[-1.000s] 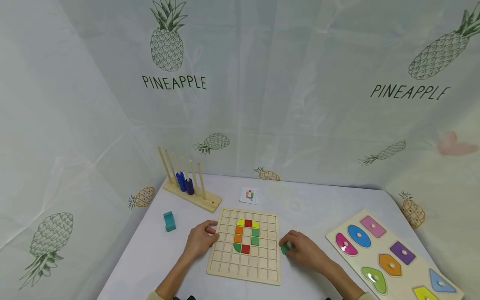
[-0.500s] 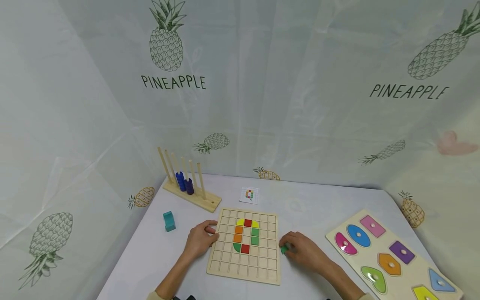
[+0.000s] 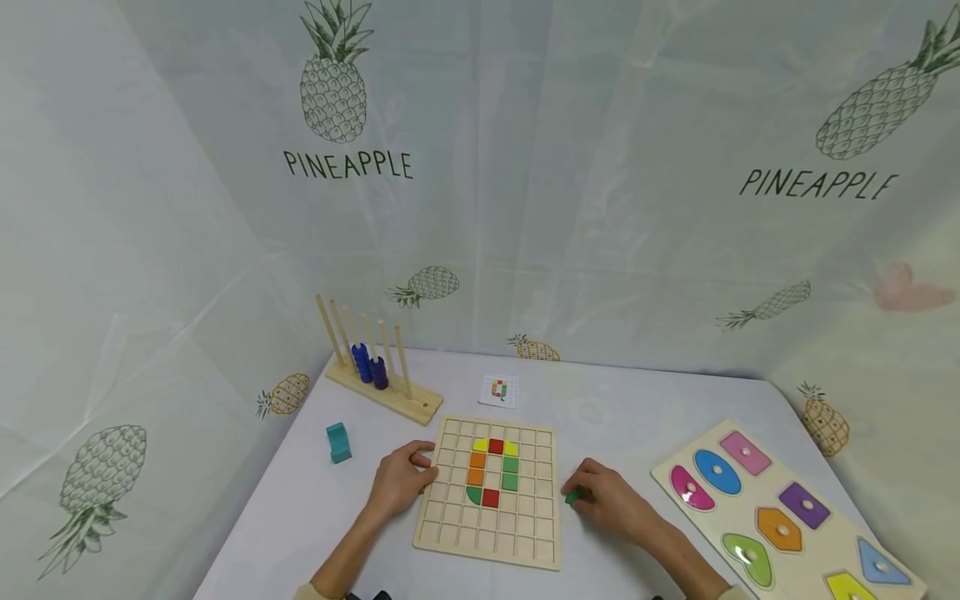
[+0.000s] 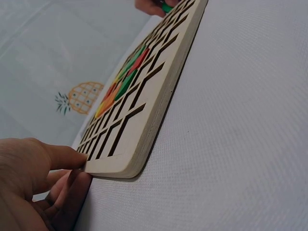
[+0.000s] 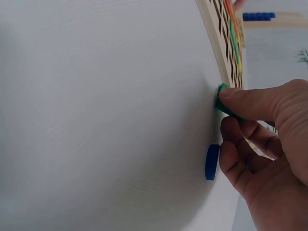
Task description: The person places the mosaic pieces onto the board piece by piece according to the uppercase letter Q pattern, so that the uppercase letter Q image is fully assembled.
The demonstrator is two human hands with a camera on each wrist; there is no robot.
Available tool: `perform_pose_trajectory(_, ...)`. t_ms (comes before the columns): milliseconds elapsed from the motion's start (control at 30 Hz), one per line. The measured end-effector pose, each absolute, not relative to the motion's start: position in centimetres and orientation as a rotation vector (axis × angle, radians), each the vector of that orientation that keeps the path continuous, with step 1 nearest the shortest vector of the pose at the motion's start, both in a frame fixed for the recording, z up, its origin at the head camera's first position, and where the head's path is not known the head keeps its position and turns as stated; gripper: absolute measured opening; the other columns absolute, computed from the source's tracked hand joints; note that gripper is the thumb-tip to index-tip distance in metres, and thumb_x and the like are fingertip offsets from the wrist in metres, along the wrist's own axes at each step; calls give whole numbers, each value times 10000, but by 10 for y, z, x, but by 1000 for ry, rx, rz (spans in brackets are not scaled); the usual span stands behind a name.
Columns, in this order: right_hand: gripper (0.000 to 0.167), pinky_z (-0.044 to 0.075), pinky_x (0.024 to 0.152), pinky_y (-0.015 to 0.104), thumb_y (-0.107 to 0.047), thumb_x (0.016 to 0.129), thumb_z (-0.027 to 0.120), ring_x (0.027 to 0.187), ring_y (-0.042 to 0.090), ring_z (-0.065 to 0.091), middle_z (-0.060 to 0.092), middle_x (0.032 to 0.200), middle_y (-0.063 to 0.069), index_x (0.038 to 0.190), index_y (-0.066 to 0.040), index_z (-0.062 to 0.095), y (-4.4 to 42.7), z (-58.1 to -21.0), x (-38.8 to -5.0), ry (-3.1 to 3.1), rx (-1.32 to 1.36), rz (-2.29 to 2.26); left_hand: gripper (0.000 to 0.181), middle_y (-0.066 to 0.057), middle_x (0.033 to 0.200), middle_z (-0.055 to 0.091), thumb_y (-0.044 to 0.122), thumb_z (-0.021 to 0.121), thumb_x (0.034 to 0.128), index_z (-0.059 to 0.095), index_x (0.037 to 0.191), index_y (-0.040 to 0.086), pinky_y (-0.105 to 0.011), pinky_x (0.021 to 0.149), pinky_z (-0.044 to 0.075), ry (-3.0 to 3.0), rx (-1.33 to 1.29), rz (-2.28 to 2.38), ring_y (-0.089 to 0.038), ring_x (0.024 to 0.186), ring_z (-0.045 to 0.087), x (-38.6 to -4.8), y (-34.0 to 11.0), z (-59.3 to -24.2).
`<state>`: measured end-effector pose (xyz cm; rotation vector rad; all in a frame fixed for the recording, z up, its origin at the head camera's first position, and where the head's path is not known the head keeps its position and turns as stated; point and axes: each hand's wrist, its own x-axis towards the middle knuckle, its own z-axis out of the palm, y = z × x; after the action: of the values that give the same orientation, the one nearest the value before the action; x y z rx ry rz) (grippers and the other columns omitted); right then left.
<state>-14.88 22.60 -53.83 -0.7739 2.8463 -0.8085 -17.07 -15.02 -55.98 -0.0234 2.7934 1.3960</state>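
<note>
A wooden grid board (image 3: 538,533) lies on the table, with red, orange, yellow and green tiles (image 3: 510,482) set as a ring in its cells. At its left edge, my left hand (image 3: 397,482) holds the rim between thumb and fingers, as the left wrist view also shows. Just off the right edge, my right hand (image 3: 609,502) pinches a small green piece (image 5: 222,98) between thumb and fingers. Beneath that hand's curled fingers, a blue piece (image 5: 211,162) appears in the right wrist view; the head view hides it.
Behind the board lies a small pattern card (image 3: 498,391). A peg stand (image 3: 405,404) with blue rings is at back left, and a teal block (image 3: 339,442) sits in front of it. To the right lies a shape puzzle board (image 3: 720,521) with knobbed pieces.
My right hand, with the green piece, has shifted slightly to the right, away from the board edge. The left hand and the board have stayed put.
</note>
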Motion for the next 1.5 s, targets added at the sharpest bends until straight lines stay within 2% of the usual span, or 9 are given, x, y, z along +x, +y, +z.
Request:
perform_pose_trajectory(167, 170, 518, 738, 220, -40, 853, 776, 816, 1, 529, 587, 950, -103, 944, -167, 710, 226, -536, -150, 2837, -787, -819, 402, 23, 836, 679, 160, 800, 822, 705, 1208, 102, -266, 579, 454, 2801, -19, 1383, -95, 621, 584, -172, -150, -560)
perform_pose_trajectory(500, 228, 473, 719, 238, -54, 854, 773, 822, 40, 524, 634, 901, -175, 904, -256, 681, 213, -527, -151, 2819, -769, -929, 401, 23, 829, 679, 162, 805, 816, 708, 1202, 109, -271, 600, 456, 2807, -19, 1378, -91, 630, 585, -172, -150, -560)
perform_pose_trajectory(667, 175, 469, 674, 215, -70, 886, 747, 790, 21, 533, 629, 900, -130, 953, -220, 686, 204, -526, -152, 2758, -776, -995, 405, 16, 829, 676, 154, 801, 823, 701, 1212, 97, -266, 575, 473, 2796, -16, 1390, -97, 626, 592, -173, -150, -560)
perform_pose_trajectory(833, 181, 484, 688, 215, -57, 903, 720, 805, 16, 544, 638, 939, -110, 1030, -185, 705, 193, -528, -154, 2689, -777, -1034, 401, 21, 827, 676, 156, 800, 823, 704, 1208, 101, -258, 580, 459, 2804, -23, 1385, -89, 629, 585, -172, -150, -559)
perform_pose_trajectory(1200, 177, 486, 685, 211, -157, 953, 686, 766, 18, 540, 641, 910, -138, 1116, -168, 754, 162, -532, -152, 2585, -788, -1115, 399, 21, 835, 682, 161, 798, 827, 704, 1210, 100, -265, 587, 456, 2813, -23, 1376, -86, 628, 583, -171, -150, -560)
perform_pose_trajectory(1333, 169, 494, 705, 210, -163, 947, 699, 760, 6, 550, 649, 883, -143, 1111, -162, 737, 152, -536, -152, 2596, -783, -1126, 402, 18, 837, 682, 160, 797, 828, 702, 1214, 98, -268, 581, 462, 2808, -20, 1377, -93, 631, 588, -171, -150, -561)
perform_pose_trajectory(1500, 113, 504, 703, 216, -154, 923, 727, 758, -6, 570, 656, 857, -138, 1034, -175, 714, 143, -540, -150, 2638, -728, -1135, 399, 27, 834, 680, 163, 800, 826, 705, 1209, 105, -264, 587, 460, 2810, -21, 1375, -88, 635, 587, -172, -150, -563)
